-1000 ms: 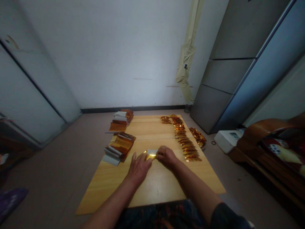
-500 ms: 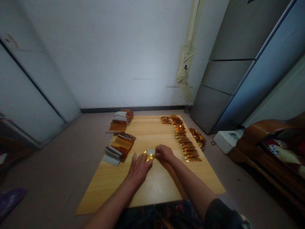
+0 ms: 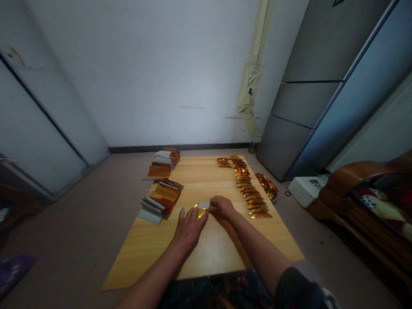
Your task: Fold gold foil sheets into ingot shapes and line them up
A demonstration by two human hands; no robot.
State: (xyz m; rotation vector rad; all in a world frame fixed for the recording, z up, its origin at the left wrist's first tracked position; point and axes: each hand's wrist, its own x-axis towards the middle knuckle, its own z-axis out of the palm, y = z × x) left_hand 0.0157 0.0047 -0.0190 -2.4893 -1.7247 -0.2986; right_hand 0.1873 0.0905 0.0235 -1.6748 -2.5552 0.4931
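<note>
A small sheet of shiny gold foil paper (image 3: 201, 213) with a pale grey part lies on the wooden board in front of me. My left hand (image 3: 189, 226) rests on its left side, fingers stretched and spread, thumb pressing near the lower edge. At the right edge, the fingers of my right hand (image 3: 221, 207) are curled together in a pinch on the paper. My fingers partly cover the sheet, so its exact fold is hidden. To the left lies a fanned stack of gold and grey paper sheets (image 3: 167, 195).
Another stack of sheets (image 3: 162, 165) sits at the board's (image 3: 141, 253) far left. A row of folded gold pieces (image 3: 249, 191) runs along the right side. Beyond that edge is a container heaped with gold pieces (image 3: 267, 186). A refrigerator (image 3: 294, 103) and a wooden bench (image 3: 347, 197) stand on the right.
My left thumb has shifted slightly up and right on the gold foil paper. My right hand stays pinched at the right edge; little else differs.
</note>
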